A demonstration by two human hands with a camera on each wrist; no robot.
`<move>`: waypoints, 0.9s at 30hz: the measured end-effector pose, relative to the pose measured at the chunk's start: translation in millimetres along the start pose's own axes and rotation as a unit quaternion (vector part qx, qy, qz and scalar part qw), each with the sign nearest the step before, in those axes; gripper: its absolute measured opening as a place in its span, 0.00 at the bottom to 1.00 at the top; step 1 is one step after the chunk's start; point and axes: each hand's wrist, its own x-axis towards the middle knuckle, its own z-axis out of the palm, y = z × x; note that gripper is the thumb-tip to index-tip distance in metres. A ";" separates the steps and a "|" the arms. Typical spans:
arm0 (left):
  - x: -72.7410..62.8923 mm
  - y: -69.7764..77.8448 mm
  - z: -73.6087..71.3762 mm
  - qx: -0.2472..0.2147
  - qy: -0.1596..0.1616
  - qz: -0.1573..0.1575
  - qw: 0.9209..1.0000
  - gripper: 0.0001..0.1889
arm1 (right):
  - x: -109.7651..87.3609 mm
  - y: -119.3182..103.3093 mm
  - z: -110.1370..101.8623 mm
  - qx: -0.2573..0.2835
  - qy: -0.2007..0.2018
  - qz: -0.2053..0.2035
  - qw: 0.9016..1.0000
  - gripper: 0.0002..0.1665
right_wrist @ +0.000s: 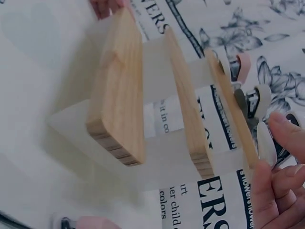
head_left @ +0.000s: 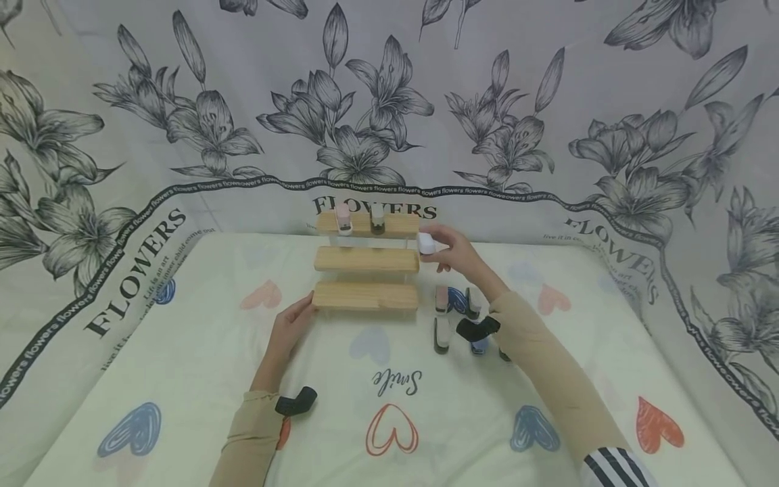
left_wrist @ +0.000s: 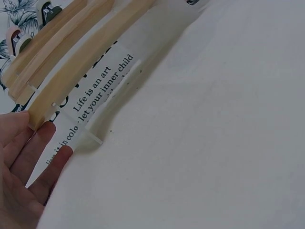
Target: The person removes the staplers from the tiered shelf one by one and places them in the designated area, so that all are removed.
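A three-tier wooden shelf rack (head_left: 366,258) with clear supports stands on the cloth. My left hand (head_left: 292,328) pinches the left end of its lowest board (left_wrist: 71,76), thumb above and fingers below. At the right end of the top board, my right hand (head_left: 459,253) holds a small white stapler (head_left: 427,243) between thumb and fingers; part of it is hidden by the fingers in the right wrist view. On that same board stand a pink stapler (head_left: 343,220) and a white-and-dark-green stapler (head_left: 377,219). The middle and lowest boards are bare.
Several more small staplers stand right of the rack, among them a pink one (head_left: 441,298), a white one (head_left: 441,335) and a blue one (head_left: 479,346), partly beneath the right forearm. A flower-printed curtain (head_left: 389,101) hangs behind the heart-patterned cloth (head_left: 341,426).
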 end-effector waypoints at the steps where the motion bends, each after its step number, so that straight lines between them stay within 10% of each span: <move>1: 0.1 -0.4 0.3 0.001 -0.002 0.000 1.000 0.29 | -4.7 0.1 0.1 -0.006 0.001 0.003 1.000 0.33; 27: 0.3 -0.1 -1.6 0.021 0.003 -0.002 1.000 0.29 | -177.0 12.9 58.8 0.021 0.052 0.027 0.998 0.30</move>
